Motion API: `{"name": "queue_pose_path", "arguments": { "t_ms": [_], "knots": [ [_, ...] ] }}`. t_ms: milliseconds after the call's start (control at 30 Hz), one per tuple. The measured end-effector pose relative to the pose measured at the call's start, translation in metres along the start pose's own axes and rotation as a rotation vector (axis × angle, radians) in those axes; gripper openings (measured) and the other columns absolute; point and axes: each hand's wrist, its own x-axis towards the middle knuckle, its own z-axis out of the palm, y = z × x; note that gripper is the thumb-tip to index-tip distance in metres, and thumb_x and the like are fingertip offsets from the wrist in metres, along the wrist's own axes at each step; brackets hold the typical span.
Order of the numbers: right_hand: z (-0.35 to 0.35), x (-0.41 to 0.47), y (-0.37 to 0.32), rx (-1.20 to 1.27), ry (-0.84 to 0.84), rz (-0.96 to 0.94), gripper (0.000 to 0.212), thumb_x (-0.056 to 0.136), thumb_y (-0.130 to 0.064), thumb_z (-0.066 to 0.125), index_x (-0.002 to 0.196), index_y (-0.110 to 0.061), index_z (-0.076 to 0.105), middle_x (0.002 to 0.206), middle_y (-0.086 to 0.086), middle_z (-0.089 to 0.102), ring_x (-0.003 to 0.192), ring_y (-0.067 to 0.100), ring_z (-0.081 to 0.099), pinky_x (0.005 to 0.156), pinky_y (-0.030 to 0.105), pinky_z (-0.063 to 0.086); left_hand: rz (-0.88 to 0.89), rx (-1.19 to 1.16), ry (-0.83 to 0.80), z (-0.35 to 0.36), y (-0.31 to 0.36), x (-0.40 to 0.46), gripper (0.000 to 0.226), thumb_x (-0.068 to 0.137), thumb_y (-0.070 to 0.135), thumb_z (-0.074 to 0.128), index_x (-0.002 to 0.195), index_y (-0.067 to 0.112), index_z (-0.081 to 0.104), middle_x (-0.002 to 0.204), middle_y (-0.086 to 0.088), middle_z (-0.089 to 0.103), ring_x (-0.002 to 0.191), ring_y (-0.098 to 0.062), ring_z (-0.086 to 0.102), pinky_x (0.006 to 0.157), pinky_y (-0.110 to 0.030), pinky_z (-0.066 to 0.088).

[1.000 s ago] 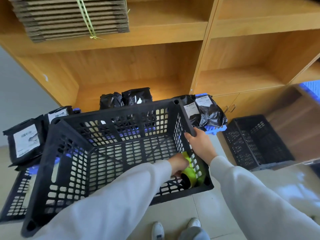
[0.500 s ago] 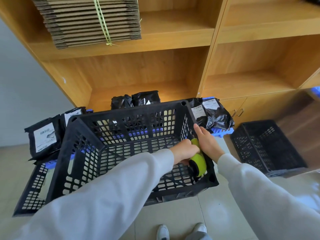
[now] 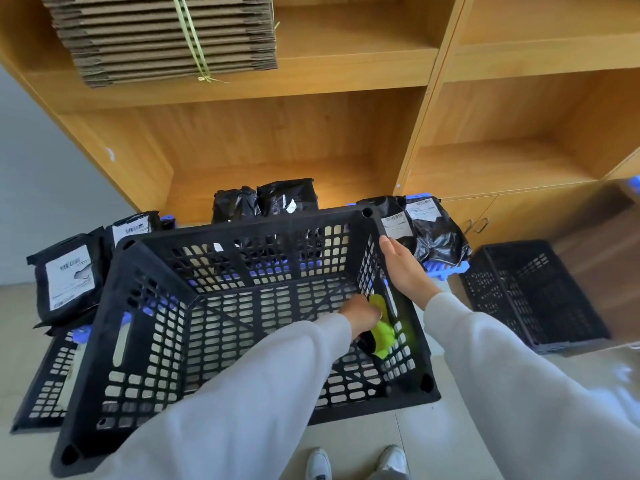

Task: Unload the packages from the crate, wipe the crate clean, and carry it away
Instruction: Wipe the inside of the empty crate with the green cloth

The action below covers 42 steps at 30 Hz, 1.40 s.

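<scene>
- Crate [image 3: 214, 327], black plastic with slotted walls, sits low in front of the person above the tiled floor [image 3: 20, 344], its opening tipped toward the camera and nothing but the cleaning hand inside
- Left hand [image 3: 362, 315] reaches into the crate's right end and grips a yellow-green cloth [image 3: 382, 332], held against the inner side wall; the fingers are blurred
- Right hand [image 3: 403, 268] rests on the top rim of that same side wall from outside, fingers fairly straight along the edge, steadying it
- Black packages [image 3: 69, 277] with white labels lie outside the crate: some at the left, two [image 3: 268, 202] behind it at the foot of the wooden shelf unit [image 3: 433, 109], more [image 3: 429, 230] just beyond the right hand
- Second black crate [image 3: 530, 292] stands on the floor at the right, well apart
- Bundle of flattened cardboard [image 3: 166, 36], tied with green string, lies on an upper shelf
</scene>
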Motion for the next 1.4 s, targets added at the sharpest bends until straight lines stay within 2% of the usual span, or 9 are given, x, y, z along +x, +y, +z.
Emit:
{"name": "queue_pose_path", "arguments": {
  "t_ms": [100, 267, 433, 567, 700, 800, 933, 1033, 1400],
  "knots": [
    [0.007, 0.004, 0.007, -0.033, 0.079, -0.004, 0.055, 0.107, -0.051, 0.025, 0.129, -0.014, 0.058, 0.125, 0.007, 0.062, 0.123, 0.027, 0.054, 0.102, 0.039, 0.037, -0.063, -0.012, 0.006, 0.004, -0.008, 0.015, 0.05, 0.104, 0.02, 0.047, 0.151, 0.004, 0.037, 0.149, -0.014, 0.045, 0.134, -0.032, 0.048, 0.092, -0.032, 0.041],
    [0.008, 0.013, 0.015, -0.12, 0.139, -0.024, 0.047, 0.104, -0.054, 0.026, 0.082, -0.025, 0.055, 0.092, 0.004, 0.065, 0.097, 0.03, 0.06, 0.088, 0.047, 0.046, -0.11, 0.027, 0.021, 0.018, -0.023, 0.046, 0.037, 0.106, 0.019, 0.048, 0.139, 0.003, 0.051, 0.142, -0.014, 0.056, 0.129, -0.032, 0.056, 0.103, -0.035, 0.046],
    [0.01, 0.019, 0.023, -0.145, 0.165, -0.025, 0.051, 0.104, -0.055, 0.027, 0.076, -0.021, 0.054, 0.077, 0.002, 0.062, 0.082, 0.025, 0.059, 0.071, 0.041, 0.042, -0.107, 0.087, 0.043, 0.03, -0.035, 0.072, 0.038, 0.104, 0.017, 0.046, 0.139, 0.006, 0.055, 0.14, -0.015, 0.06, 0.125, -0.033, 0.059, 0.096, -0.034, 0.047],
    [0.008, 0.023, 0.028, -0.177, 0.175, -0.054, 0.054, 0.104, -0.054, 0.028, 0.09, -0.012, 0.06, 0.081, 0.005, 0.064, 0.082, 0.029, 0.058, 0.07, 0.042, 0.043, -0.105, 0.13, 0.061, 0.036, -0.04, 0.085, 0.041, 0.103, 0.019, 0.053, 0.14, 0.002, 0.051, 0.139, -0.015, 0.059, 0.129, -0.032, 0.056, 0.105, -0.036, 0.047],
    [0.008, 0.026, 0.034, -0.272, 0.17, -0.079, 0.046, 0.106, -0.047, 0.027, 0.091, -0.013, 0.054, 0.072, -0.002, 0.054, 0.074, 0.026, 0.052, 0.058, 0.031, 0.035, -0.109, 0.175, 0.078, 0.039, -0.04, 0.09, 0.035, 0.102, 0.028, 0.058, 0.129, 0.005, 0.056, 0.135, -0.014, 0.06, 0.125, -0.032, 0.057, 0.102, -0.037, 0.046],
    [0.009, 0.024, 0.033, -0.212, 0.19, -0.1, 0.057, 0.101, -0.059, 0.024, 0.095, -0.014, 0.06, 0.082, 0.007, 0.064, 0.081, 0.031, 0.06, 0.07, 0.045, 0.047, -0.077, 0.171, 0.068, 0.039, -0.042, 0.088, 0.038, 0.103, 0.031, 0.057, 0.13, 0.005, 0.054, 0.134, -0.015, 0.059, 0.126, -0.034, 0.056, 0.101, -0.039, 0.044],
    [0.008, 0.02, 0.028, -0.246, 0.182, -0.066, 0.05, 0.104, -0.051, 0.025, 0.083, -0.015, 0.051, 0.07, 0.0, 0.052, 0.076, 0.026, 0.053, 0.06, 0.034, 0.038, -0.02, 0.118, 0.04, 0.033, -0.046, 0.082, 0.037, 0.102, 0.031, 0.056, 0.127, 0.003, 0.055, 0.129, -0.018, 0.062, 0.119, -0.036, 0.059, 0.098, -0.041, 0.049],
    [0.009, 0.019, 0.024, -0.219, 0.189, -0.011, 0.049, 0.101, -0.059, 0.026, 0.071, -0.026, 0.047, 0.075, 0.002, 0.056, 0.082, 0.03, 0.056, 0.071, 0.042, 0.042, 0.0, 0.074, 0.046, 0.024, -0.038, 0.069, 0.042, 0.103, 0.029, 0.054, 0.137, 0.006, 0.052, 0.136, -0.014, 0.06, 0.122, -0.033, 0.059, 0.098, -0.036, 0.048],
    [0.007, 0.007, 0.014, -0.173, 0.206, 0.033, 0.054, 0.1, -0.064, 0.029, 0.072, -0.022, 0.049, 0.083, 0.008, 0.06, 0.092, 0.033, 0.056, 0.086, 0.047, 0.045, 0.165, -0.03, 0.08, -0.007, -0.013, 0.019, 0.024, 0.097, 0.029, 0.058, 0.112, 0.01, 0.058, 0.108, -0.008, 0.062, 0.107, -0.031, 0.061, 0.082, -0.035, 0.045]
  ]
}}
